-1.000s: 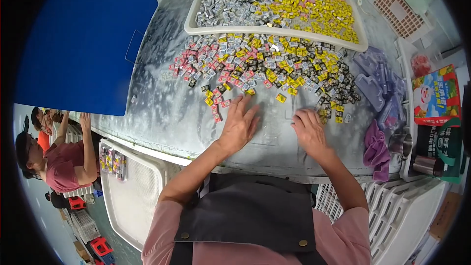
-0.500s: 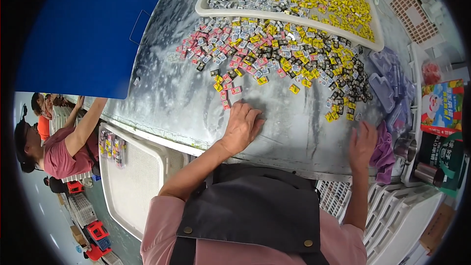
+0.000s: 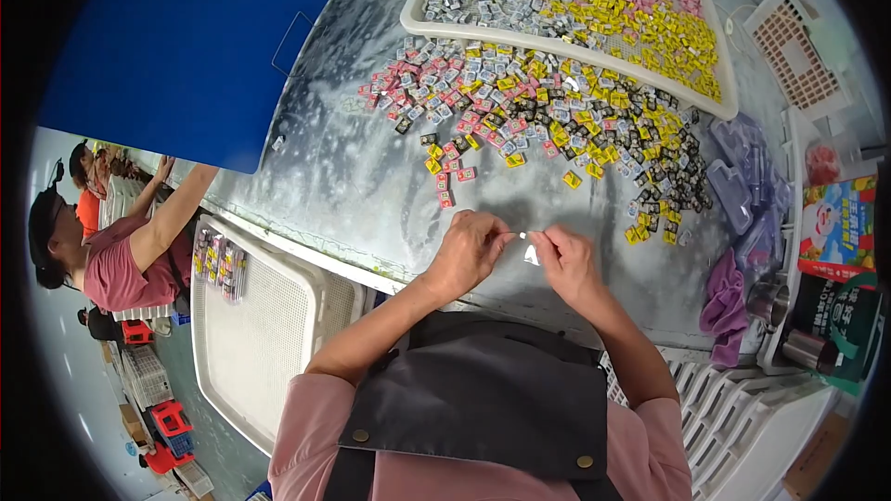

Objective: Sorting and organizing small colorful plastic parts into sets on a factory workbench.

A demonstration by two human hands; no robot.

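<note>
My left hand and my right hand meet over the near part of the grey table, fingertips close together and pinched. Between them is a small, thin white piece, which looks like a scrap of paper or film; its exact kind does not show. Just beyond the hands, a short row of pink blocks lies on the table. Farther out spreads a loose heap of small wrapped blocks in pink, yellow, black and white.
At the back, a white tray holds many such blocks. Purple cloth, clear plastic pieces and a metal cup are at the right. A blue panel stands left, near a co-worker and another white tray.
My right hand has come left from beside the purple cloth to meet my left hand. A white piece now shows between the fingertips. The view has shifted slightly.
</note>
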